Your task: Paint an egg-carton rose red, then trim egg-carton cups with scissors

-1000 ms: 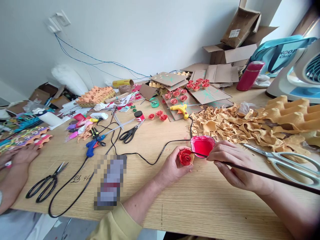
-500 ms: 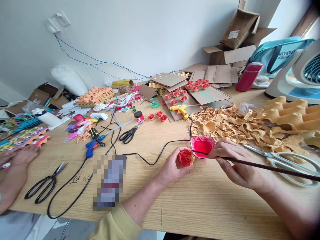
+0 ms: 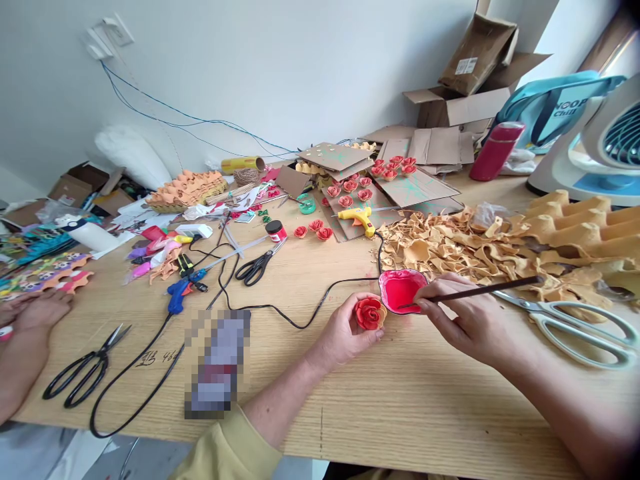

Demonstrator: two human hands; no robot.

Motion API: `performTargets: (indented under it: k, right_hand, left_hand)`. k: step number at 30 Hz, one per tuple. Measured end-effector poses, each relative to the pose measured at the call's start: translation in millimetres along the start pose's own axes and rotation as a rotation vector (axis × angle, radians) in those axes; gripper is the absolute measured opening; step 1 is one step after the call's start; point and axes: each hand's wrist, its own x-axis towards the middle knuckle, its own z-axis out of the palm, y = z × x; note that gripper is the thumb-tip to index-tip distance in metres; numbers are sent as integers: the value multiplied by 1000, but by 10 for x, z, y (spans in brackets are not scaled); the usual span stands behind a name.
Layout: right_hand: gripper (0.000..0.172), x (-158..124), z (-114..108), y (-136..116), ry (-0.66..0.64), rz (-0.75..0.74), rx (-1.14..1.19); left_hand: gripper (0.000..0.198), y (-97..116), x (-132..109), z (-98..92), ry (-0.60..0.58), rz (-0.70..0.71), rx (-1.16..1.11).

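Observation:
My left hand [image 3: 345, 332] is closed round a small red-painted paper rose [image 3: 370, 313], held just above the wooden table. My right hand [image 3: 463, 320] pinches a thin dark paintbrush [image 3: 480, 291] whose tip dips into a little cup of red paint [image 3: 400, 291] right beside the rose. The brush handle slants up to the right over the cardboard scraps.
A heap of tan egg-carton scraps [image 3: 465, 250] and large grey scissors [image 3: 580, 323] lie to the right. A yellow glue gun [image 3: 357, 218], its black cord, finished roses [image 3: 350, 193], black scissors [image 3: 255, 268] and a blue glue gun [image 3: 180, 290] lie ahead. Another person's hand [image 3: 35, 310] rests at far left.
The brush tip left the rose and went into the red paint cup, and the handle swung up from low and flat to slant over the scraps. My left hand kept the rose still.

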Motion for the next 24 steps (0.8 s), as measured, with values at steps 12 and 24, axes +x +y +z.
performTargets:
  k: [12, 24]
  right_hand:
    - [12, -44, 56, 38, 94, 43, -57]
    - [14, -43, -3, -65, 181, 59, 313]
  left_hand:
    - [47, -34, 12, -5, -5, 25, 42]
    - [52, -76, -2, -8, 3, 46, 156]
